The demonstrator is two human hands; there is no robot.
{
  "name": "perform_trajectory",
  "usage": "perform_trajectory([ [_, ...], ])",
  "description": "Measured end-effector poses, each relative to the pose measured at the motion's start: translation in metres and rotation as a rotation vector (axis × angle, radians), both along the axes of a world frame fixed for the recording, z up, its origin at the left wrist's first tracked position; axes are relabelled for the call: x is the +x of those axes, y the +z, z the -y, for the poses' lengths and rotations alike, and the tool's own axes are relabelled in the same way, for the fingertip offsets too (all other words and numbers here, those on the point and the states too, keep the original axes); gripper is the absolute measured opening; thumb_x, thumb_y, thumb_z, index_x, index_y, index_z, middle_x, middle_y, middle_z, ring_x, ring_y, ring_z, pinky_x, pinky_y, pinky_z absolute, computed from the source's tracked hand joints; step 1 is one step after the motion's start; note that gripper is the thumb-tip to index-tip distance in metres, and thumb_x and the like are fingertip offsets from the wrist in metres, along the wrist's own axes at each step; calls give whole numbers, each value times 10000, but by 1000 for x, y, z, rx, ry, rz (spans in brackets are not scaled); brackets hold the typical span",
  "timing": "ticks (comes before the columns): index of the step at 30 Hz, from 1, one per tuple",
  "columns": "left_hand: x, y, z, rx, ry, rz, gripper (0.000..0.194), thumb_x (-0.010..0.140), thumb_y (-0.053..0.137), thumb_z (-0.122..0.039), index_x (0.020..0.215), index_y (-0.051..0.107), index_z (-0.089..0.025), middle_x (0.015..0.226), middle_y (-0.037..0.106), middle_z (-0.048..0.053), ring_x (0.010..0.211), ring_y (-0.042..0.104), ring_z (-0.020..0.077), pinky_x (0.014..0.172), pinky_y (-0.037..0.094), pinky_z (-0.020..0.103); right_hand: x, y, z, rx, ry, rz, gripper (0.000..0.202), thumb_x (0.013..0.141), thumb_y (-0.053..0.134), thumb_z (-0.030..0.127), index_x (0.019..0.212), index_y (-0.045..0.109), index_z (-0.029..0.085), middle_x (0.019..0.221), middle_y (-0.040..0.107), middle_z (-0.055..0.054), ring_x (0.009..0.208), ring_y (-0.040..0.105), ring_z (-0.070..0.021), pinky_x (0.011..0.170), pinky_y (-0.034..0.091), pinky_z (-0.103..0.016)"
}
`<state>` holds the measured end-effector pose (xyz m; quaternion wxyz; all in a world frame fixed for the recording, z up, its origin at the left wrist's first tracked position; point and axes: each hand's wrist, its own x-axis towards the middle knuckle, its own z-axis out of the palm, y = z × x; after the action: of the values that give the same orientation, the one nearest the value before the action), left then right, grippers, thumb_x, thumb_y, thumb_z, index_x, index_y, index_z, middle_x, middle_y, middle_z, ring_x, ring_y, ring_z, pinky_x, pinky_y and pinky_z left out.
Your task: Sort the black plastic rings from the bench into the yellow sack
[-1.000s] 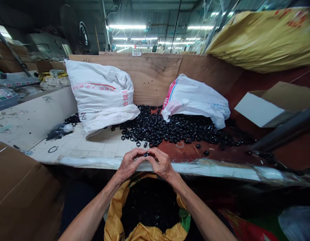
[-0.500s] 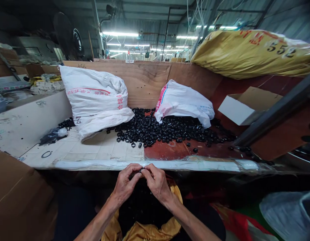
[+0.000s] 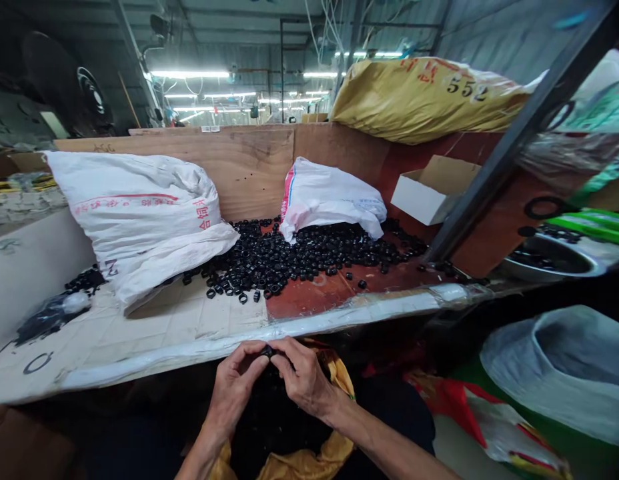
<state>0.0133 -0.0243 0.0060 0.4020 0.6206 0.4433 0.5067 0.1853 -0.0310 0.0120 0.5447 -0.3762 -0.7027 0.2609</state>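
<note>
The left hand has thumb and forefinger brought almost together on a small black piece, its other fingers curled loosely behind. The right hand meets it from the opposite side, thumb and forefinger closing on the same piece, so that both hands pinch it between their tips; the fingers hide most of its shape. The piece sits just in front of the bench's taped front edge, above the mouth of an open yellow sack, whose dark contents are too dim to count. So there are two hands and one piece held. On the bench lies one broad heap of black rings, too many and too crowded to count, with a few strays toward the front. Two white sacks rest there, one left of the heap and one partly over its back. At the far left are one clear bag with black bits and, nearer the edge, one thin flat black ring. Toward the right stand one open carton and one slanting metal post. One stuffed yellow sack marked 552 lies across the back board, and one metal basin stands beyond the post, black things inside.
</note>
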Motion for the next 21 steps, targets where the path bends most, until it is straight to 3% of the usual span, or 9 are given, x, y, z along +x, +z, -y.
perform_trajectory([
  [2, 0, -1, 1, 22, -13, -35, 192, 853, 733, -349, 960, 741, -190, 987, 757, 67, 938, 730, 234, 867, 615, 354, 0, -3, 2, -154, 29, -76, 152, 940, 521, 245, 1008, 652, 209, 767, 654, -25, 604, 607, -152, 605, 518, -273],
  [4, 0, -4, 3, 119, -15, -111, 155, 870, 714, -317, 979, 752, -214, 1027, 755, 72, 981, 727, 242, 895, 607, 362, -3, -5, 4, -435, 63, -216, 116, 925, 548, 299, 921, 610, 200, 644, 586, 33, 472, 541, -118, 517, 486, -245],
  [7, 0, -9, 6, 267, -64, -197, 193, 887, 683, -270, 1064, 758, -260, 1102, 749, 74, 1019, 728, 242, 918, 601, 361, -3, -6, 6, -703, 111, -341, 224, 931, 540, 378, 798, 539, 198, 582, 531, 59, 395, 477, -96, 472, 474, -240],
  [9, 1, -10, 7, 233, -97, -188, 193, 883, 687, -280, 1062, 758, -260, 1102, 750, 71, 1016, 731, 242, 922, 602, 355, 2, -6, 7, -608, 65, -248, 212, 936, 537, 367, 821, 570, 192, 632, 560, 33, 454, 513, -111, 500, 477, -247],
  [13, 3, -11, 8, -30, -89, -62, 216, 851, 734, -348, 1020, 744, -213, 1007, 768, 62, 941, 748, 243, 851, 630, 332, 12, -9, 12, -83, 0, 32, 159, 941, 499, 254, 958, 648, 199, 855, 656, -61, 774, 629, -191, 736, 517, -319],
  [15, 4, -12, 9, -37, -79, -42, 210, 855, 732, -344, 1011, 735, -204, 988, 767, 59, 922, 752, 237, 822, 638, 315, 11, -13, 14, -69, 15, 20, 163, 943, 493, 253, 929, 647, 202, 830, 655, -56, 760, 626, -189, 727, 515, -316],
  [18, 4, -19, 13, 181, -59, -164, 132, 897, 683, -254, 1020, 721, -225, 1052, 752, 58, 968, 745, 219, 858, 628, 302, 1, -18, 19, -447, 0, -245, 173, 932, 540, 337, 853, 604, 197, 637, 565, 22, 506, 531, -122, 512, 452, -245],
  [21, 1, -29, 14, 510, -85, -362, 279, 939, 584, -121, 1171, 675, -245, 1137, 732, 75, 1033, 730, 195, 893, 616, 288, -8, -21, 22, -800, 11, -559, 292, 859, 637, 439, 745, 547, 186, 560, 502, 62, 393, 400, -71, 416, 393, -216],
])
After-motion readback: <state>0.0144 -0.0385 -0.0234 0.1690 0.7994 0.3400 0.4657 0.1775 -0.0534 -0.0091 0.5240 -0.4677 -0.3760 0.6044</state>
